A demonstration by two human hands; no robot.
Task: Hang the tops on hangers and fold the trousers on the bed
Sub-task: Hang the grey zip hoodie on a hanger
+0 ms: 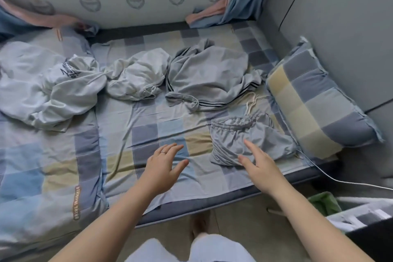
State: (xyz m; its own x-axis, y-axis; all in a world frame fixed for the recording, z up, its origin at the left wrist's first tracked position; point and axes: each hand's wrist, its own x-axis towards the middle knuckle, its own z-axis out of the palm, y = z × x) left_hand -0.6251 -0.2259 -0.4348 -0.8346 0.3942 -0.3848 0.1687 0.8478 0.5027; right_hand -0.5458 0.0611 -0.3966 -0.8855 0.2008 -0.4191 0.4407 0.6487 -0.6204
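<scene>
Grey trousers [244, 140] with an elastic waistband and a cream drawstring lie bunched on the checked bed sheet [148, 117], near the right edge. My right hand [258, 162] hovers open at their near corner, fingers spread. My left hand [164, 162], wearing a ring, is open above the bare sheet to the left of the trousers. A grey top with dark stripes [208, 78] lies crumpled behind the trousers. A white garment [138, 76] sits in the middle, and a white printed top [63, 85] rests on the left. No hanger is visible.
A checked pillow [314, 100] leans at the right against a grey wall. A folded checked quilt [42, 166] covers the left of the bed. A white cable [331, 178] runs off the bed's right corner. A bin with green lining [325, 202] stands on the floor.
</scene>
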